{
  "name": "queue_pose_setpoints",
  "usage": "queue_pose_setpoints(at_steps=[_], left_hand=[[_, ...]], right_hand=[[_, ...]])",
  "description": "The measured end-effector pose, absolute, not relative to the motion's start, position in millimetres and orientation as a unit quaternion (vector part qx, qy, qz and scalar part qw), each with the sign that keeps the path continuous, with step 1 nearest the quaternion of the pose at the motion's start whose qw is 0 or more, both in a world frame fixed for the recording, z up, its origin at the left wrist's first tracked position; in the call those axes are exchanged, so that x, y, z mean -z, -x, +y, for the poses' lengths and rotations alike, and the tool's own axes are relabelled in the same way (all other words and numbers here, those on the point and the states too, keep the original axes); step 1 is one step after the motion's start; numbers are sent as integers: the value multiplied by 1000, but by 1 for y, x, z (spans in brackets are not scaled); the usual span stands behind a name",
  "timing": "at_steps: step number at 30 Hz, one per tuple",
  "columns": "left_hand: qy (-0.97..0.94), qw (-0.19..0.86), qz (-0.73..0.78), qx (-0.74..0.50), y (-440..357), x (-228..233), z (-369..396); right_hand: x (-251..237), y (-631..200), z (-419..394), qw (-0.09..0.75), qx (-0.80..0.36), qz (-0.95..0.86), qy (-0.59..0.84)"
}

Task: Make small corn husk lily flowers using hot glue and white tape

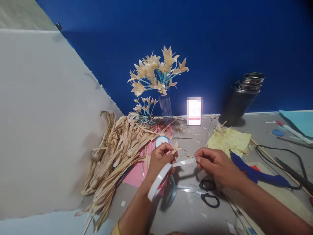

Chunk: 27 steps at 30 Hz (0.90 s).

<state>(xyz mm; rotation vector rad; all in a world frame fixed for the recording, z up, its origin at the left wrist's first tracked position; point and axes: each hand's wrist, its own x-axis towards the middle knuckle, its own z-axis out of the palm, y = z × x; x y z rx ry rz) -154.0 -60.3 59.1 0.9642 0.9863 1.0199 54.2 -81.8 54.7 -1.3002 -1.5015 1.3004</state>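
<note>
The left hand [160, 160] has its grip closed around a white roll of narrow tape [158, 178], which hangs over the wrist side of the hand, while its fingertips also pinch a small cream dried-leaf flower [175, 148]. The right hand [215, 164] has thumb and forefinger pressed together on the free end of the white tape strip [186, 162], which is stretched nearly taut between the two hands above the grey bench [186, 215].

The strip looks thin and sticky, so any slack could let it fold onto itself or catch on a finger. A hard tug might crush the fragile flower, which shares the left hand's grip with the roll.

Directly below lie black-handled scissors [205, 192] and a second, blue-tinted tape ring [170, 194]; a drooping strip could stick to either. To the left sits a heap of dried tan husk strips [114, 160] over pink paper [137, 173]. Farther back stand a clear vase of cream husk flowers on blue stems [157, 76] and a dark metal flask [241, 98]; a blue glue gun [256, 174] lies at right.
</note>
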Motion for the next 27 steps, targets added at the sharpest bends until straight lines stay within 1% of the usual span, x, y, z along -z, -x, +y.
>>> queue_pose_setpoints(at_steps=[3,5,6,7,9,12,14,17,19,20,23,25,27], left_hand=[[-416,658,428,-460,155,-59,-59],[-426,649,440,-452,157,-58,-59],[-432,641,447,-449,159,-58,-59],[-437,633,455,-449,161,-57,-58],[-444,617,469,-450,166,-55,-56],[-474,577,499,-440,173,-54,-54],[-513,524,524,-434,174,-56,-54],[-571,426,559,-424,170,-59,-56],[-601,375,571,-415,168,-60,-58],[-615,352,573,-411,168,-60,-59],[-653,287,569,-410,171,-59,-60],[-664,260,569,-411,175,-58,-60],[-665,255,570,-410,177,-58,-59]], right_hand=[[-56,-57,-82,357,-577,-557,479],[-54,-62,-84,342,-590,-555,475],[-52,-65,-86,335,-578,-565,484],[-49,-69,-90,322,-554,-585,497],[-40,-78,-102,270,-470,-655,527],[-22,-88,-123,120,-323,-778,525],[-9,-87,-134,46,-258,-814,519],[5,-81,-140,-11,-205,-826,525],[10,-79,-140,-17,-194,-834,516],[11,-81,-139,-6,-194,-837,511],[10,-95,-139,77,-223,-823,516],[5,-107,-139,127,-289,-790,525],[-2,-114,-138,150,-374,-744,533]])
